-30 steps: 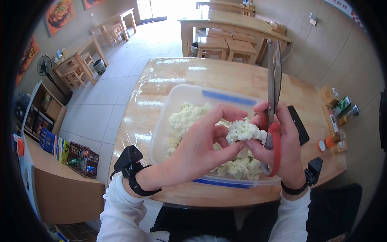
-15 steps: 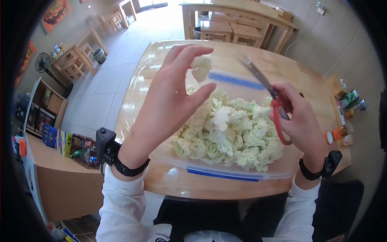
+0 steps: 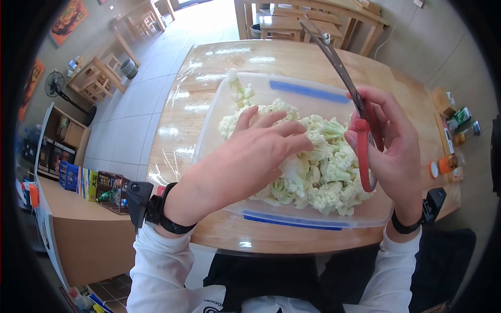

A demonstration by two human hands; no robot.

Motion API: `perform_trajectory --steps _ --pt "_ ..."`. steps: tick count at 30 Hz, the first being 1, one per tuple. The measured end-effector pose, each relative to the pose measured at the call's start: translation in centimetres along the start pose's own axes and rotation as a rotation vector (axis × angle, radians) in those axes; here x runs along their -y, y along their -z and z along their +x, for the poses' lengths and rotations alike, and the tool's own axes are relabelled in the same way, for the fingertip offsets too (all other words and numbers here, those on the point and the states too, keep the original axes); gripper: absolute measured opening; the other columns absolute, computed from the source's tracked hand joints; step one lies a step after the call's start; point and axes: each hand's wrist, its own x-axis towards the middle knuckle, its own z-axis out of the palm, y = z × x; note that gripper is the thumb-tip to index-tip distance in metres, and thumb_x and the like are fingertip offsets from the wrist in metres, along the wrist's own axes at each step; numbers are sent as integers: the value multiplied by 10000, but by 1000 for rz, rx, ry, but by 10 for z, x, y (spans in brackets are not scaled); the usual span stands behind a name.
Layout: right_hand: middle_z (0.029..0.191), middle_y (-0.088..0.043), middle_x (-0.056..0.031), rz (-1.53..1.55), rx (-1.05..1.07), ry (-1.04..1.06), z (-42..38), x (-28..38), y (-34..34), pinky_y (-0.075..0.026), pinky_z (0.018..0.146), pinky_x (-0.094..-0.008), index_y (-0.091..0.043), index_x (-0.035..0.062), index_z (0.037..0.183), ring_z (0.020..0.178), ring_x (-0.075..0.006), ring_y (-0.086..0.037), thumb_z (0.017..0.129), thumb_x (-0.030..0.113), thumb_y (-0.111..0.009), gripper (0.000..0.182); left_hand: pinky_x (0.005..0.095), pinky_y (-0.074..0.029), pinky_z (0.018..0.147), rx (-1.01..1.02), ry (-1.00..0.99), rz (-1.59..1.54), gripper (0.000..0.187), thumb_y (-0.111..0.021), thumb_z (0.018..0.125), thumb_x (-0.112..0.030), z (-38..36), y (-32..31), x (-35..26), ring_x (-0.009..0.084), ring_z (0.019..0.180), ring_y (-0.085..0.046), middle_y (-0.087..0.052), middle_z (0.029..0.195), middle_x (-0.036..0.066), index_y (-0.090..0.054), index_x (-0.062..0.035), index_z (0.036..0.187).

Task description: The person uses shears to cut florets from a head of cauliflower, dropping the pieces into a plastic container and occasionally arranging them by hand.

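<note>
Cauliflower pieces [image 3: 334, 172] lie heaped in a clear plastic container [image 3: 209, 136] with blue clips. Over the left part of the heap is my left hand [image 3: 255, 154], palm down with its fingers spread; its palm side is hidden, and no piece shows in its grip. My right hand [image 3: 394, 141] grips the red handles of the scissors [image 3: 342, 73] above the container's right side, the blades pointing up and to the left and slightly apart. One floret [image 3: 240, 92] rests by the container's back left corner.
The wooden table [image 3: 209, 229] bears jars [image 3: 448, 163], a green can [image 3: 461, 116] and a tissue box [image 3: 442, 100] along its right edge. On the left, a counter [image 3: 88, 201] holds a dark basket [image 3: 110, 192]. Stools [image 3: 279, 27] and another table stand beyond.
My left hand has moved down from above the container's back onto the heap, and the floret is no longer seen between its fingers. The scissors have swung more upright.
</note>
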Motion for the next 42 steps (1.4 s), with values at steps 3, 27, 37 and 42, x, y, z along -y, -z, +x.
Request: perform_trajectory --steps 3,27,37,42 --pt "965 -565 -27 78 -43 -35 1 1 -1 -434 795 -203 -504 32 1147 863 -63 -522 786 -32 -623 386 470 -342 1005 41 22 -23 304 -666 683 -17 4 11 -2 298 1102 -507 -555 1129 50 -563 -70 964" --pt "985 -572 -89 698 104 -316 4 -2 7 -528 682 -248 -431 6 1189 778 -128 -616 888 199 -548 376 433 -499 901 -356 462 -1868 386 -325 982 -230 7 6 -27 262 1125 -534 -482 1282 144 -366 -38 1314" --pt "953 -520 -51 689 -31 -193 1 -5 3 -537 722 -271 -423 43 1178 787 -124 -594 806 40 -648 434 416 -500 866 -202 323 -2122 551 -377 944 -421 9 14 -23 256 1116 -537 -493 1269 130 -330 -54 1353" --pt "1000 -575 -101 773 -77 -111 -1 6 2 -530 730 -259 -413 44 1190 807 -131 -609 823 19 -601 414 381 -515 850 -192 394 -1872 549 -426 933 -396 8 14 -30 246 1106 -543 -506 1251 132 -334 -45 1345"
